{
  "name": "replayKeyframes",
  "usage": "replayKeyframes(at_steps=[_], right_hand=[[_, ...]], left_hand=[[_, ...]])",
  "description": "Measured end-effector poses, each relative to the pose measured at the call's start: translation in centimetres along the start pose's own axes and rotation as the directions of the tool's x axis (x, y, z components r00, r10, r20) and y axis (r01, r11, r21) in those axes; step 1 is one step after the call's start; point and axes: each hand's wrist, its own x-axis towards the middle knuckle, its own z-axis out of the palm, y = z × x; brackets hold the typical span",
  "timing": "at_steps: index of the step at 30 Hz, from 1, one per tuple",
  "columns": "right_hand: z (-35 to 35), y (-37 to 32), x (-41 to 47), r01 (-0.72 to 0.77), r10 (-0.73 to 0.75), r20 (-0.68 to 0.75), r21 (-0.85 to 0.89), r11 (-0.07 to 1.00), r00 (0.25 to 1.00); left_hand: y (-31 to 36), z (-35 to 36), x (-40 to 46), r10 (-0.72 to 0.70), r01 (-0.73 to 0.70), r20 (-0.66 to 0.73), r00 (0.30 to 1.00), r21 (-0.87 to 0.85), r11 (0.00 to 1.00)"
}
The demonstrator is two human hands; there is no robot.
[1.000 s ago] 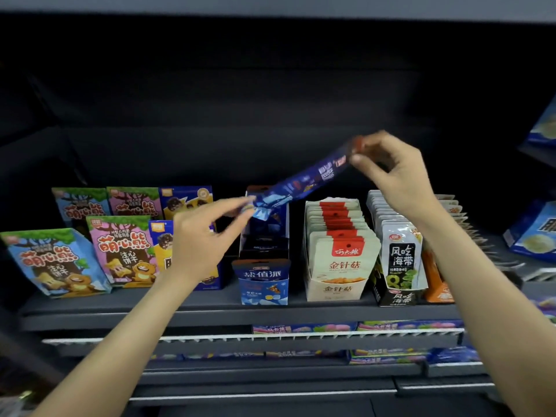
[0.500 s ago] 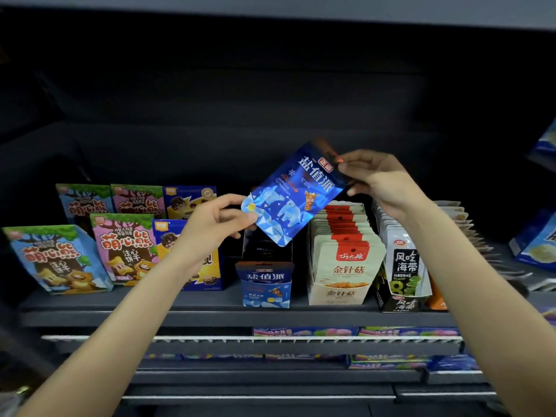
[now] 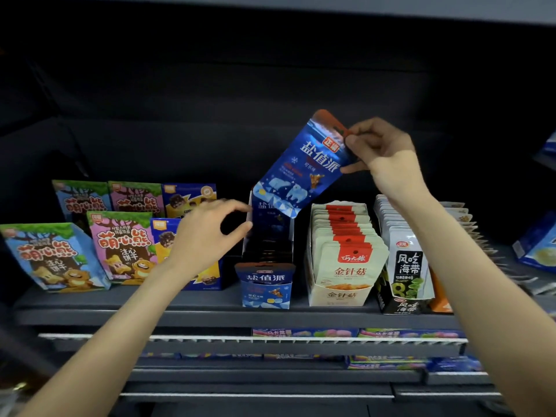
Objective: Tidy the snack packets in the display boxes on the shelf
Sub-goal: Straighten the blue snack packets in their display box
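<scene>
The right hand (image 3: 377, 145) pinches the blue packet (image 3: 304, 167) by its top corner, tilted, its bottom edge at the blue box (image 3: 266, 236) on the shelf (image 3: 180, 311), while the left hand (image 3: 207, 236), fingers loosely spread, touches the box's left wall.

Right hand (image 3: 379, 149) pinching, left hand (image 3: 207, 236) half-curled

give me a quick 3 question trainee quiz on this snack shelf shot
1. True or false: the right hand pinches the top corner of the blue packet.
2. Which box sits directly right of the blue display box? A) cream mushroom box B) black seaweed box
3. What does the left hand hold?

Key: 1 true. 2 A. 3 nothing; its curled fingers are at the blue box's left wall.
</scene>
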Motion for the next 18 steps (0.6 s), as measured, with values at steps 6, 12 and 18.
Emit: replayKeyframes(at_steps=[6,12,18], right_hand=[[2.3,1.0,1.8,0.002,0.001,0.015,-0.158,0.987,1.0],[5.8,3.0,2.0,0.13,-0.036,0.181,-0.537,0.833,0.983],[8.2,5.2,-0.1,0.498,0.101,0.611,-0.72,0.483,0.785]], left_hand=[[-1.4,1.3,0.0,0.209,-0.234,0.16,0.965,0.157,0.959],[-1.9,1.6,0.1,0.28,-0.304,0.13,0.951,0.241,0.922],[-2.2,2.0,-0.1,0.302,-0.307,0.057,0.951,0.248,0.919]])
